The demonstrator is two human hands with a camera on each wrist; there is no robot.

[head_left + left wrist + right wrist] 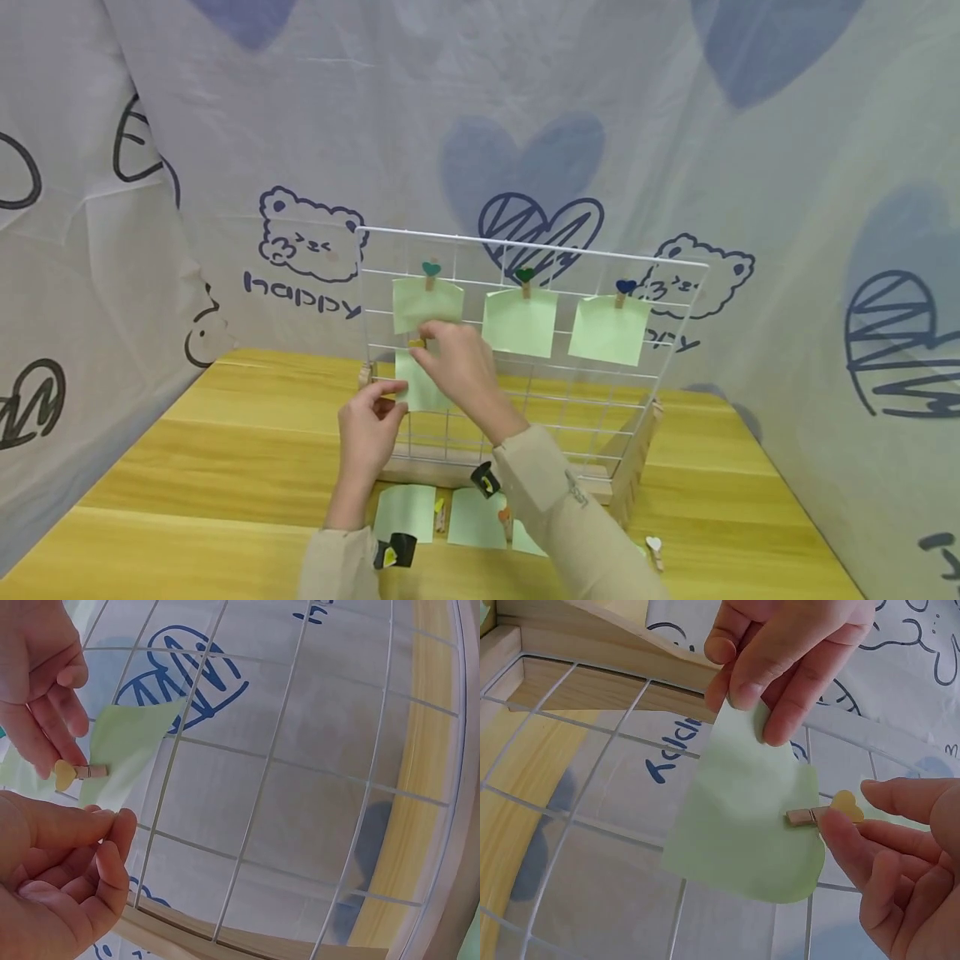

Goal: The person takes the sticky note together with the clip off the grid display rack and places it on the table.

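A pale green sticky note (422, 390) lies against the white wire grid (525, 244) in the lower left row. My left hand (367, 429) pinches its lower left edge between thumb and finger. On the note's top edge sits a small wooden clothespin (801, 817) with a yellow heart. Beside this clothespin is my right hand (461, 362); one fingertip touches it, while the thumb and finger stand apart in the right wrist view. Above hang several green notes, including a middle note (520, 323) and a right note (609, 331), each under a heart clothespin.
The grid stands in a wooden base (435, 473) on a yellow wood-grain table (187, 467). In front lie more green notes (405, 512), a yellow-heart clothespin (440, 517), an orange-heart clothespin (505, 521) and a white-heart clothespin (655, 552). Printed cloth (420, 150) hangs behind.
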